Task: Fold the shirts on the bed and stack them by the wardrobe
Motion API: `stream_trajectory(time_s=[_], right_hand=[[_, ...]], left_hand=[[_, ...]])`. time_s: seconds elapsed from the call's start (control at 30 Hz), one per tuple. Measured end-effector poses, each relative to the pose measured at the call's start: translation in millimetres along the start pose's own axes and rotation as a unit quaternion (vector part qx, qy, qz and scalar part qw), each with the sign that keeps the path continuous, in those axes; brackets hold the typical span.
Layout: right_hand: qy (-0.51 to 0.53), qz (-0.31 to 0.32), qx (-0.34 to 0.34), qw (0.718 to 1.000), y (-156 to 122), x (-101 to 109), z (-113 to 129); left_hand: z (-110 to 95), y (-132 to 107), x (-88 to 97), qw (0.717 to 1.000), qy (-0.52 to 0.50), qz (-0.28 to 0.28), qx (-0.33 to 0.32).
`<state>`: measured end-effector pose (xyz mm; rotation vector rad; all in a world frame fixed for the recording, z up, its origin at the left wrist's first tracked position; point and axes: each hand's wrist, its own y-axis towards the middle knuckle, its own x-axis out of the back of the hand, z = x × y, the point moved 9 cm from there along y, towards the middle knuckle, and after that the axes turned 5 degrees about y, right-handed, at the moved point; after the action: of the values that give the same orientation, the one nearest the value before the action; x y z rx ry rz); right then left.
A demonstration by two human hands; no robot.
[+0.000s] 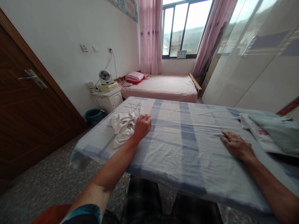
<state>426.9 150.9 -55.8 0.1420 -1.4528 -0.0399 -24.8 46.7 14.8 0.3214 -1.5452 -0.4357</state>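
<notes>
A bed with a blue-and-white checked sheet point(182, 140) fills the middle of the head view. My left hand point(142, 126) reaches across it with fingers curled, right beside a crumpled white cloth point(122, 126) near the bed's left edge; whether it grips the cloth is hidden. My right hand point(235, 144) lies flat on the sheet with fingers stretched out, holding nothing. Just to its right lies a folded pale green and white bedding pile point(271, 133).
A second bed with a pink cover point(163, 87) stands under the window. A white nightstand point(108, 99) carries a small fan point(105, 77). A teal bin point(93, 114) sits on the floor. A brown door point(25, 115) is left, a glossy wardrobe point(257, 56) right.
</notes>
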Motion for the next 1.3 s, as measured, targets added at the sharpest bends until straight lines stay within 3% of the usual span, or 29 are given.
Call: stream_trajectory(time_s=[0.07, 0.13, 0.2, 0.27, 0.37, 0.53, 0.67, 0.8, 0.87, 0.93, 0.97, 1.07, 1.1, 1.13, 1.17, 1.23, 1.3], right_hand=[[0.005, -0.003, 0.004, 1.000, -1.6, 2.2, 2.6], [0.007, -0.006, 0.006, 1.000, -2.7, 3.3, 4.1], [0.006, -0.013, 0.004, 1.000, -3.0, 4.3, 4.4], [0.004, -0.018, 0.002, 1.000, -2.9, 4.7, 4.2], [0.003, -0.017, 0.003, 1.000, -2.2, 3.6, 3.9], [0.009, -0.016, -0.005, 1.000, -3.3, 3.0, 2.8], [0.006, -0.026, 0.000, 1.000, -6.2, 4.7, 5.0], [-0.010, -0.033, 0.005, 0.999, -8.9, 4.0, 6.2], [-0.022, -0.036, 0.010, 0.999, -9.8, 3.0, 6.8], [-0.033, -0.043, 0.020, 0.998, -10.6, 2.5, 7.5], [-0.037, -0.049, 0.026, 0.998, -10.8, 2.6, 7.8], [-0.048, -0.070, 0.046, 0.995, -11.3, 3.5, 8.7], [-0.050, -0.075, 0.053, 0.995, -11.5, 3.6, 9.0], [-0.052, -0.079, 0.059, 0.994, -11.8, 3.6, 9.4], [-0.053, -0.083, 0.063, 0.993, -12.2, 3.4, 9.6], [-0.050, -0.088, 0.068, 0.993, -13.4, 2.6, 9.8], [-0.040, -0.091, 0.066, 0.993, -14.3, 1.6, 8.5]], left_hand=[[32.8, -1.8, 22.1, 0.991, 0.053, -0.071, 0.103], [69.6, -11.6, 32.8, 0.966, 0.095, -0.096, 0.218], [100.6, -23.7, 29.8, 0.945, 0.099, -0.069, 0.305], [118.8, -31.9, 22.2, 0.934, 0.093, -0.029, 0.343], [123.7, -30.8, 15.1, 0.941, 0.100, 0.002, 0.324], [122.0, -22.6, 17.4, 0.949, 0.100, -0.009, 0.299], [121.2, -22.5, 34.4, 0.945, 0.019, -0.087, 0.316], [103.4, -5.4, 58.0, 0.935, -0.112, -0.179, 0.284], [85.4, 15.1, 69.2, 0.932, -0.156, -0.197, 0.260], [62.4, 39.5, 78.6, 0.907, -0.274, -0.219, 0.231], [49.2, 52.1, 81.1, 0.879, -0.361, -0.227, 0.214], [7.6, 84.4, 76.7, 0.740, -0.611, -0.223, 0.169], [-5.4, 92.2, 71.4, 0.716, -0.647, -0.207, 0.161], [-17.5, 98.6, 63.3, 0.713, -0.660, -0.181, 0.153], [-29.8, 104.0, 51.5, 0.733, -0.652, -0.135, 0.141], [-49.9, 108.1, 16.4, 0.796, -0.594, -0.007, 0.115], [-55.5, 102.6, -23.4, 0.836, -0.529, 0.103, 0.106]])
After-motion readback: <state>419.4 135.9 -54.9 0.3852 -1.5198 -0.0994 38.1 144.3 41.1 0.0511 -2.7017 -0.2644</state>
